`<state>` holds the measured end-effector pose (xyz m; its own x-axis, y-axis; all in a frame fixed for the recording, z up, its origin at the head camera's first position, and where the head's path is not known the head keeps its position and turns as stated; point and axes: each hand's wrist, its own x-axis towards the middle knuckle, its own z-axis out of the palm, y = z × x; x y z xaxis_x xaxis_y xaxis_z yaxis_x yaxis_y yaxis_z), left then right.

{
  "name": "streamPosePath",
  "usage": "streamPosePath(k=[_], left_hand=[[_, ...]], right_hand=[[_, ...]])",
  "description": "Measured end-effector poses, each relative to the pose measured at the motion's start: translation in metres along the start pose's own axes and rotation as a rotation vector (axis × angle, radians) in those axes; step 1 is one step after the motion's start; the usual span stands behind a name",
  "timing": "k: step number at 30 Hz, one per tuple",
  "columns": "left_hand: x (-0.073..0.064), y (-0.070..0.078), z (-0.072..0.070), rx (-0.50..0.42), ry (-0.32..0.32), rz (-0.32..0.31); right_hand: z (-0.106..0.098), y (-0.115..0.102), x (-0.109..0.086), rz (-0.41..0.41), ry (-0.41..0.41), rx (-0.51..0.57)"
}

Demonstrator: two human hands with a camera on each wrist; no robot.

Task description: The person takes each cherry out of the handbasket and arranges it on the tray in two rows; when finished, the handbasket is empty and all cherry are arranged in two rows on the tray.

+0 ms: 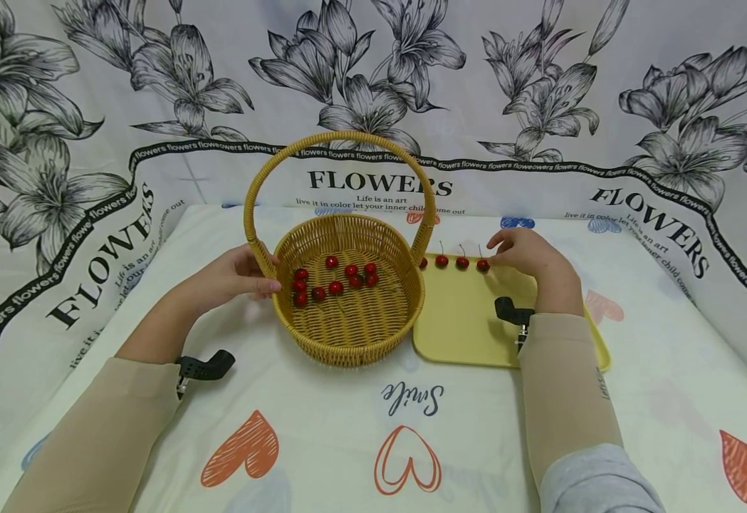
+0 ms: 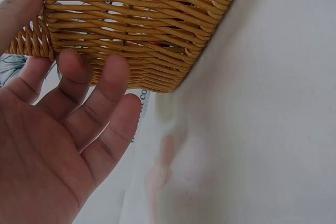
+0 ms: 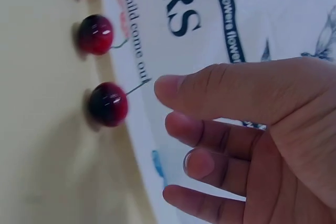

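A golden wicker basket (image 1: 347, 350) with a tall arched handle stands upright in the middle, several red cherries (image 1: 336, 288) lying on its floor. My left hand (image 1: 241, 274) grips it at the left side, where the handle meets the rim; in the left wrist view the thumb and index finger close round the handle's foot. To the right, several stemmed cherries line the far edge of a yellow tray (image 1: 459, 328). My right hand (image 3: 247, 129) is beside the end cherry (image 3: 107, 104), its thumb tip close to the stem, with a gap between thumb and fingers.
A white tablecloth (image 1: 322, 434) printed with hearts and lettering lies under everything. Behind the table hangs a flower-printed cloth (image 1: 514, 135). The tray's left edge is right by the basket's right wall, and my right forearm (image 1: 565, 385) passes over the tray.
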<state>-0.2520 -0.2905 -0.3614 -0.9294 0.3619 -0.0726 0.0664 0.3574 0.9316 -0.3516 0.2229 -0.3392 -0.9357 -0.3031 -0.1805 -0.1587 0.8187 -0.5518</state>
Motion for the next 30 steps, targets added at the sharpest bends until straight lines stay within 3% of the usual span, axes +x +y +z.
streamPosePath(k=[9,16,24,30], left_hand=[[-0.001,0.0,0.0,0.008,0.004,-0.003],[0.001,-0.003,0.0,-0.061,-0.028,0.024],[0.002,-0.004,0.0,-0.062,-0.03,0.028],[0.002,-0.003,-0.001,-0.038,-0.019,0.017]], right_hand=[[-0.014,-0.032,-0.015,-0.103,0.138,0.103],[-0.017,-0.061,-0.028,-0.22,0.183,0.139],[-0.011,-0.089,-0.039,-0.391,0.118,0.31],[0.003,-0.116,-0.044,-0.519,-0.019,0.361]])
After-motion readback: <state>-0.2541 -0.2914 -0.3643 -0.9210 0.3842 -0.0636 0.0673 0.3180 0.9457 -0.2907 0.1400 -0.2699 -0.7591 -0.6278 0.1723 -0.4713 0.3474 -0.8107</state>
